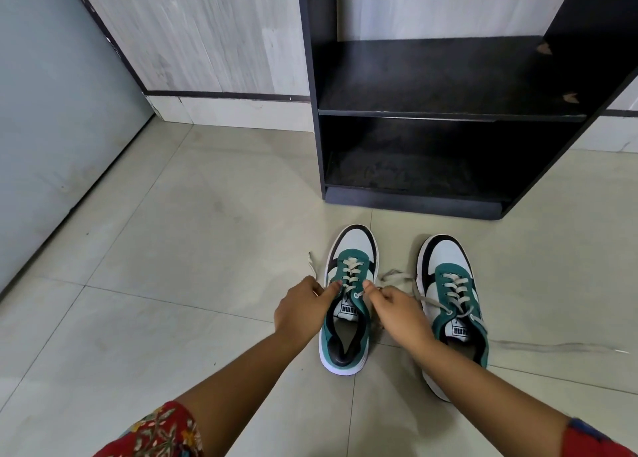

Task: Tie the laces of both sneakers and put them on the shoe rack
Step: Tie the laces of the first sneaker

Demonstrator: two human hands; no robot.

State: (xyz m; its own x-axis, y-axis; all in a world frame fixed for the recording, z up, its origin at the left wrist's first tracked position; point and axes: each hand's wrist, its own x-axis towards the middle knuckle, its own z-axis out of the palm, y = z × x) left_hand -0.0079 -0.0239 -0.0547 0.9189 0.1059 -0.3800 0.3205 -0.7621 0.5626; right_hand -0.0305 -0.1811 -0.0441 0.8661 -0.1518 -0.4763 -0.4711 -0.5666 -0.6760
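Pinching one lace end each beside the left sneaker [348,304] at lower centre, left hand [303,310] and right hand [400,313] keep fingers clamped; uneven pulling could slip a lace free.

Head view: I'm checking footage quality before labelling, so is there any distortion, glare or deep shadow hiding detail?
Head view: wide-angle bending tilts the shoe rack and wall edges; lighting is soft and even, no harsh glare on the floor tiles; the rack's lower shelf is dark, its detail murky; both hands and sneakers look sharp.
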